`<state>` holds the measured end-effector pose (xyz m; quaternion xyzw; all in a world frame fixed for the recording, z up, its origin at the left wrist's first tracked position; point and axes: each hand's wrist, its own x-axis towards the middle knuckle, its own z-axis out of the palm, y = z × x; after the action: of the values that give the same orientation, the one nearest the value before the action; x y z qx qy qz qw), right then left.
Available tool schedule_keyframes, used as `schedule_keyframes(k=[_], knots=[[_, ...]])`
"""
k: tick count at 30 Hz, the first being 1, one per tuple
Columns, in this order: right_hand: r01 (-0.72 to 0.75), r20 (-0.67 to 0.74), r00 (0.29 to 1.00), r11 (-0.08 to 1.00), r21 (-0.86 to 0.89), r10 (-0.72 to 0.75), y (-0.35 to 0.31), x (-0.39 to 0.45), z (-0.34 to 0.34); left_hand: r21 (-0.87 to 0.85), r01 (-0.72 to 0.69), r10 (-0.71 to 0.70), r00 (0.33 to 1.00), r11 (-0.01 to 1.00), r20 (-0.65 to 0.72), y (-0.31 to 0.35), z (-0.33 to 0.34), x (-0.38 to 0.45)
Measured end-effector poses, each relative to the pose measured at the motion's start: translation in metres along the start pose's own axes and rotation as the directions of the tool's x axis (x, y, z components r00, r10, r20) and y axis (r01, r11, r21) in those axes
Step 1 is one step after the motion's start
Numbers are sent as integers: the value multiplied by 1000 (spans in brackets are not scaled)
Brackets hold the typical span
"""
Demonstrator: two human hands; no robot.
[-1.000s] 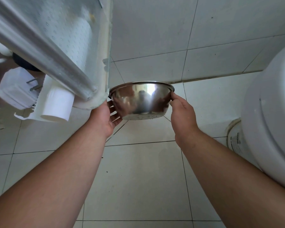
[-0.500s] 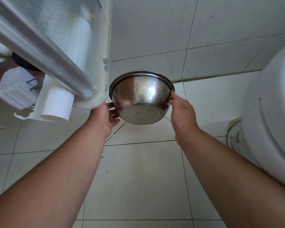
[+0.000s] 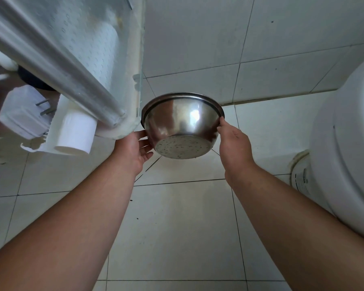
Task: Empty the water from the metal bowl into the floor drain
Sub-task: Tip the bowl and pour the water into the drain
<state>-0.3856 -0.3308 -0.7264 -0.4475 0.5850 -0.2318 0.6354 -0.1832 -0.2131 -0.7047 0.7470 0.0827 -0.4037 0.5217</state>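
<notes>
I hold the shiny round steel bowl [image 3: 182, 124] tipped away above the tiled floor [image 3: 177, 227], my left hand [image 3: 132, 150] and right hand [image 3: 233, 143] fingers clamped on opposite rims. It seems light, rigid and slick when wet, so gripping the rolled rim suits best.

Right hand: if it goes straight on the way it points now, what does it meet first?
The right hand already touches the bowl at its rim; past that, probably the wall.

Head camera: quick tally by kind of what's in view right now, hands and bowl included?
Hands: 2, left hand and right hand
Metal bowl: 1, tipped away, held by both
White toilet: 1
Paper roll: 1
White plastic container: 1
Glass panel with metal frame: 1
Total: 7
No floor drain shows.
</notes>
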Motion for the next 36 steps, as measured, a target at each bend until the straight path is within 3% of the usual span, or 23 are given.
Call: schedule_keyframes(k=[5,21,36], knots=[[-61,-35,997,996,62,63,-1,-4,-1,-6,4,-4,1000,1000,1,0,1,0],[34,-95,995,999,24,-31,7,-6,-6,-247,14,0,998,969,58,-10,-10,5],[131,-101,986,991,-16,-132,29,-18,-12,-179,38,-29,998,983,51,-25,-15,13]])
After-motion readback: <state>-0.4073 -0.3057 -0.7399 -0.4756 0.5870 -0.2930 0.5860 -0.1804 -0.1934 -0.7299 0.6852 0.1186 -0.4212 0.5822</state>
